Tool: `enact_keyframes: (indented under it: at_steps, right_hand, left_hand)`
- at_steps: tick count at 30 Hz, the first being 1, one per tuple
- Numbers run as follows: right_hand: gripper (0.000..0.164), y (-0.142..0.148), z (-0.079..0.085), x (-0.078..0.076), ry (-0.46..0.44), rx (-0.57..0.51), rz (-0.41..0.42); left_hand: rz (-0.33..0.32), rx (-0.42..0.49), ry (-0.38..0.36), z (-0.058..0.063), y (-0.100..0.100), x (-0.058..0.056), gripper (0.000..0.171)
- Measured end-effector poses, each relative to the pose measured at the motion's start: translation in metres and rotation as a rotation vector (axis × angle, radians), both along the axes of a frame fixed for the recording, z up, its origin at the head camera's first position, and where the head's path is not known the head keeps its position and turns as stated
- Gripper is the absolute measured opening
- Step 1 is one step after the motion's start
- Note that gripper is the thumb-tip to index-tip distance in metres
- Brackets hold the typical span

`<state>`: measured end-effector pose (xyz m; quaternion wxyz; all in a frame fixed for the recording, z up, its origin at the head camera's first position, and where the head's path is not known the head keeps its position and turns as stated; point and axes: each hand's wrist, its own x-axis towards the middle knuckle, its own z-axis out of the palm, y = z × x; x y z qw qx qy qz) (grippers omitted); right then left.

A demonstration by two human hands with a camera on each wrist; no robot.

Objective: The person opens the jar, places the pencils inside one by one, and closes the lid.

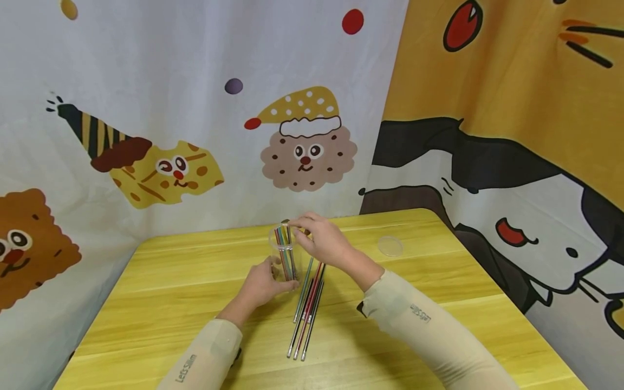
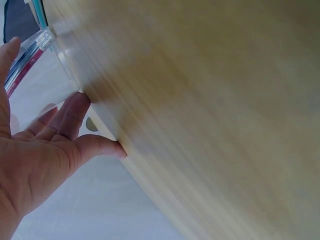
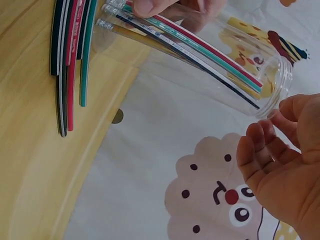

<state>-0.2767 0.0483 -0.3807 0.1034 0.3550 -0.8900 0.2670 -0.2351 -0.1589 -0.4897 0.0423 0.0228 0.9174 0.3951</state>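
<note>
Steadying the clear jar [image 3: 286, 85] with my left hand [image 1: 260, 283] at its 7 o'clock, I have thumb and fingers curled about the lower wall. My right hand [image 1: 325, 239] reaches in from 2 o'clock to the rim, fingers loosely bent and gripping nothing that I can see; whether a fingertip touches the rim I cannot tell. The jar stands roughly upright toward the 12 o'clock edge of the wooden table [image 1: 195, 303], its pencils leaning together. I judge it light, stiff-walled, probably smooth plastic and a little slippery, better suited to a low, wrapped hold than a pinch at the lip. Squeezed hard, such thin walls might flex or crack. The pencils should handle as light, rigid sticks, apt to roll; I would take one mid-length between thumb and two fingers, away from the ends. Counting: one jar; one clear disc [image 1: 391, 246], apparently its lid, lying at 3 o'clock from it; at least six loose pencils [image 1: 309, 310], overlapping at 5 o'clock; at least four pencils in the jar [image 3: 200, 50], the exact number hidden by overlap.
</note>
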Motion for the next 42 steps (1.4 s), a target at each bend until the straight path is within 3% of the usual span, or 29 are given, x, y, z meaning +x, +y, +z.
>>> enact_keyframes:
  at_steps: [4, 7, 12, 16, 20, 27, 35, 42]
  right_hand:
    - [0.036, 0.010, -0.003, -0.002, -0.118, -0.141, 0.002]
    - [0.035, 0.022, -0.013, -0.006, -0.177, -0.178, -0.025]
    - [0.025, 0.051, -0.047, -0.011, -0.335, -0.071, -0.103]
    - [0.014, 0.077, -0.077, -0.011, -0.457, 0.057, -0.130]
    - [0.013, 0.093, -0.099, -0.010, -0.542, 0.112, -0.148]
    - [0.018, 0.090, -0.107, -0.009, -0.538, 0.132, -0.183]
    - [0.045, 0.074, -0.111, -0.012, -0.524, 0.245, -0.295]
    - [0.044, 0.065, -0.109, -0.011, -0.486, 0.346, -0.344]
  left_hand:
    - [0.004, 0.003, -0.002, 0.001, 0.001, 0.000, 0.081]
    - [0.008, 0.003, -0.004, 0.000, 0.001, -0.001, 0.080]
    - [0.011, 0.003, -0.012, -0.001, 0.001, 0.000, 0.082]
    - [0.006, 0.009, -0.011, 0.000, 0.002, 0.001, 0.083]
    - [0.003, 0.000, -0.007, 0.000, 0.002, 0.001, 0.084]
    - [0.005, -0.001, -0.006, -0.001, 0.001, 0.002, 0.085]
    - [0.017, -0.001, 0.001, -0.002, 0.001, 0.004, 0.084]
    - [0.014, 0.006, 0.003, 0.000, 0.001, 0.004, 0.085]
